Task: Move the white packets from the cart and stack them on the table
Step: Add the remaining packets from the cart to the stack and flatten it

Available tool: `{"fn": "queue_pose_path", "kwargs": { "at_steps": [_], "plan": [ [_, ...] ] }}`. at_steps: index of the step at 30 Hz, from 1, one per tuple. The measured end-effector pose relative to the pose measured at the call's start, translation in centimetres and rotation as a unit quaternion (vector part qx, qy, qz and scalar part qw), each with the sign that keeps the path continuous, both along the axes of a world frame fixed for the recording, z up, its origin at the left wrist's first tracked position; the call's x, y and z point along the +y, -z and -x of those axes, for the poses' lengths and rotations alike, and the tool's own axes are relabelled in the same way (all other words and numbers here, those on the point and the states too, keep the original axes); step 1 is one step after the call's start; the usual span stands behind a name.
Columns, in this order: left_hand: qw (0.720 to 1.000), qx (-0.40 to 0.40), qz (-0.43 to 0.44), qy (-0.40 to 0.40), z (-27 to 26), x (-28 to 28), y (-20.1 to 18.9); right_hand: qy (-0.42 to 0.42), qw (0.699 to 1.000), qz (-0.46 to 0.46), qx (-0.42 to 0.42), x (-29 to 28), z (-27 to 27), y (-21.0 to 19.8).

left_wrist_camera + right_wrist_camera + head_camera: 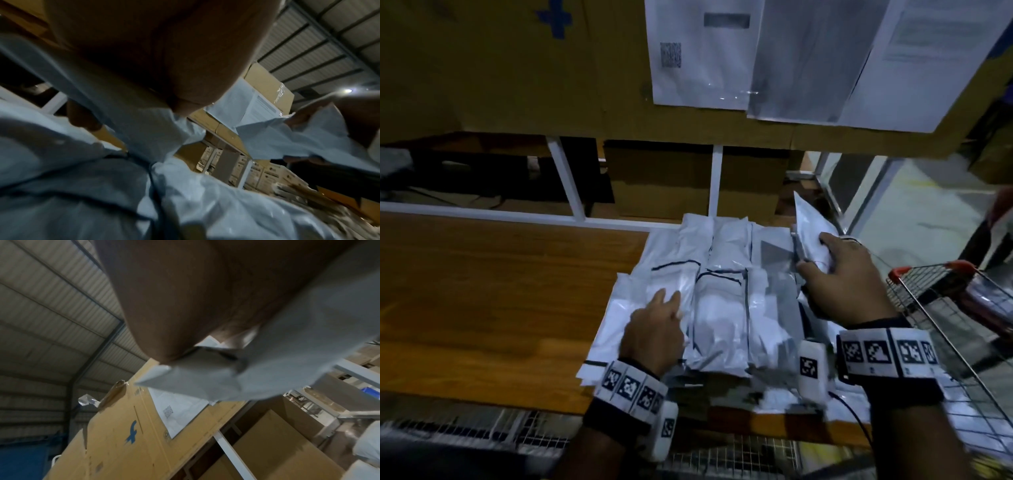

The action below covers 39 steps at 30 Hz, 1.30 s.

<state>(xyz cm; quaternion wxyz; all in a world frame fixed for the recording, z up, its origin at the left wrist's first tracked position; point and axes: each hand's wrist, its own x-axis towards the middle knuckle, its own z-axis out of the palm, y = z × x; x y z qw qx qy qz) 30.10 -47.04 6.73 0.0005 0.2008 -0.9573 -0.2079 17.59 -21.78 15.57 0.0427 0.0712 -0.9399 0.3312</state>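
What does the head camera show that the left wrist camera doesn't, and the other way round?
Only the head view shows the wooden table, the wire cart with its red handle, both wristbands, and the left hand resting on the stack of white packets.

Only the left wrist view shows the corrugated roof with a ceiling light, and printed cartons farther back.

Both show the right hand gripping a raised white packet, the packet stack, and cardboard boxes with papers taped on.
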Motion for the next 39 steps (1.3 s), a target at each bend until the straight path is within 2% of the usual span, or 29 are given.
{"fn": "queue_pose_path", "kwargs": {
  "at_steps": [3,6,8,10,13,16,18,21,26,31,33,36,39],
  "plan": [
    [0.998,-0.045,0.049,0.011,0.2,0.6,1.4,0.004,1.0,-0.009,-0.012,-0.7,0.2,0.2],
    [0.993,-0.114,0.034,0.02,0.8,0.5,2.4,0.011,1.0,-0.017,-0.02,-1.2,0.5,0.0],
    [0.993,-0.117,0.004,0.0,1.0,0.4,2.1,0.012,1.0,-0.021,-0.016,-1.4,0.7,-0.4],
    [0.997,-0.072,-0.02,-0.023,1.0,-0.1,0.9,0.009,0.999,-0.027,-0.016,-1.8,0.8,-1.4],
    [1.0,0.02,0.01,-0.018,1.1,-1.7,-1.1,0.008,0.999,-0.028,-0.021,-2.4,2.1,-2.8],
    [0.993,0.084,-0.066,-0.057,1.4,-2.9,-4.3,0.001,1.0,-0.004,-0.03,-3.3,4.9,-4.4],
    [0.985,0.129,-0.079,-0.078,1.7,-3.3,-6.5,-0.009,0.998,-0.041,-0.047,-4.2,6.9,-5.7],
    [0.972,0.203,-0.096,-0.065,2.1,-3.9,-8.7,-0.016,0.993,-0.091,-0.076,-6.0,10.2,-6.5],
    [0.953,0.256,-0.153,-0.052,2.8,-3.5,-10.1,-0.038,0.982,-0.14,-0.122,-8.1,13.9,-3.2],
    [0.944,0.29,-0.154,-0.041,2.7,-3.4,-10.1,-0.046,0.96,-0.262,-0.088,-8.9,13.6,0.2],
    [0.944,0.291,-0.149,-0.052,2.4,-3.5,-10.1,-0.047,0.952,-0.292,-0.081,-9.6,13.4,1.2],
    [0.948,0.277,-0.14,-0.076,2.1,-3.7,-10.0,-0.08,0.94,-0.31,-0.119,-10.4,13.8,3.2],
    [0.95,0.254,-0.15,-0.099,1.7,-3.9,-9.8,-0.078,0.928,-0.336,-0.142,-11.0,15.2,5.7]
  ]
}}
